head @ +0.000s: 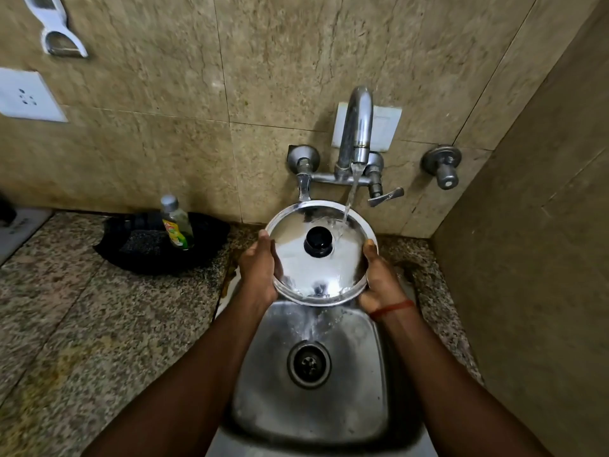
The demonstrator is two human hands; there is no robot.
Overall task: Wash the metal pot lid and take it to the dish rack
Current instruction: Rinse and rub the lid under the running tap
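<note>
My left grip (260, 268) and right grip (379, 278) are clasping opposite edges of the metal pot lid (296, 262), thumbs curling over its rim. I am holding it at frame centre, black knob (318, 241) facing up, above the sink (263, 390), while water (349, 199) from the tap (357, 127) is falling onto its upper right part.

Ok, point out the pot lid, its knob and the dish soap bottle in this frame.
pot lid (316, 275): head view, shiny dome below its centre.
knob (318, 241): head view, middle of its black top.
dish soap bottle (179, 225): head view, middle of its body.
</note>
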